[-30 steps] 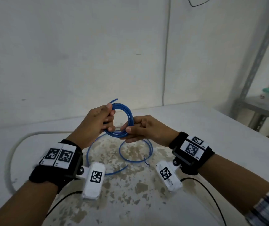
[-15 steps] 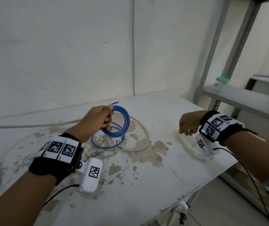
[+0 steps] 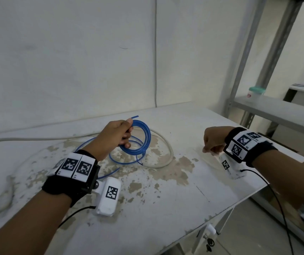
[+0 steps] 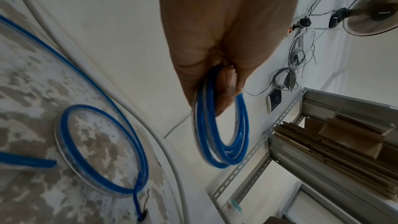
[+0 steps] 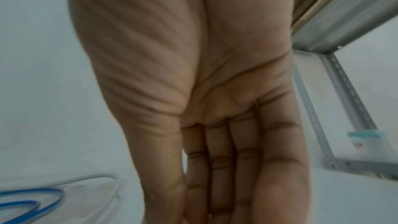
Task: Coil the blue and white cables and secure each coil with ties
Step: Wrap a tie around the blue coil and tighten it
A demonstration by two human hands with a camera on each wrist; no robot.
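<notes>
My left hand (image 3: 124, 134) grips a small coil of blue cable (image 3: 144, 142) and holds it upright above the stained white table (image 3: 166, 208); the left wrist view shows the coil (image 4: 224, 142) hanging from my curled fingers. The cable's loose tail lies on the table below in a loop (image 3: 123, 161) (image 4: 103, 151). A thick white cable (image 3: 166, 144) curves around behind it, uncoiled. My right hand (image 3: 212, 144) is far to the right near the table's edge, with its fingers (image 5: 221, 159) stretched down toward the surface. Their tips are out of sight, and I see nothing in that hand.
A grey metal rack (image 3: 276, 111) stands right of the table, with a small teal-lidded jar (image 3: 257, 92) on its shelf and flat cardboard (image 4: 336, 142) lower down. The table's right front edge (image 3: 239, 201) runs just below my right wrist. The wall is close behind.
One second ago both hands held the blue coil. My right hand has let go and moved to the table's right side. The left hand still holds the coil, and my view has turned right.
</notes>
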